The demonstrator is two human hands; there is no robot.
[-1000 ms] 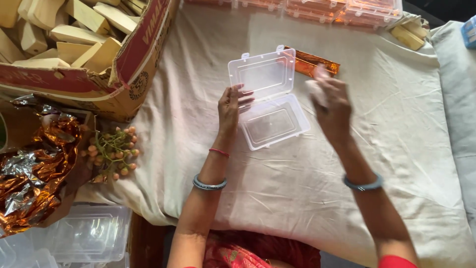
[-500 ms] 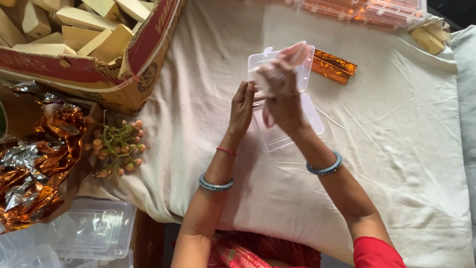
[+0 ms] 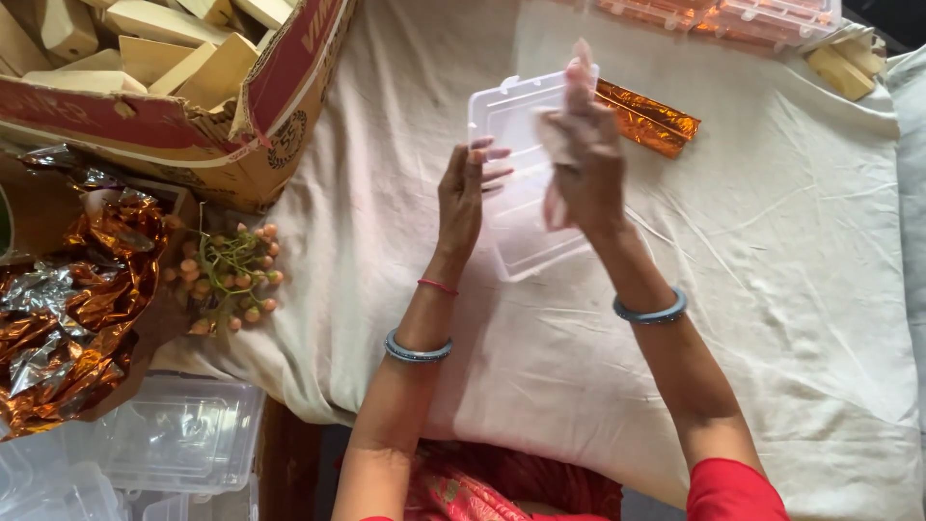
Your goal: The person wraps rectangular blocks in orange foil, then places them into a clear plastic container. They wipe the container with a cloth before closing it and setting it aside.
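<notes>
Right grip (image 3: 577, 145) clutched a pale soft cloth (image 3: 555, 203) above the clear rectangular plastic box (image 3: 521, 183); left grip (image 3: 465, 198) lay flat, released, on its left rim

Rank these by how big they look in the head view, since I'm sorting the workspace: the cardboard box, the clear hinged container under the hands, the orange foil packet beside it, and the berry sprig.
1. cardboard box, though cut off by the frame
2. clear hinged container
3. berry sprig and orange foil packet: look alike, so unranked
</notes>
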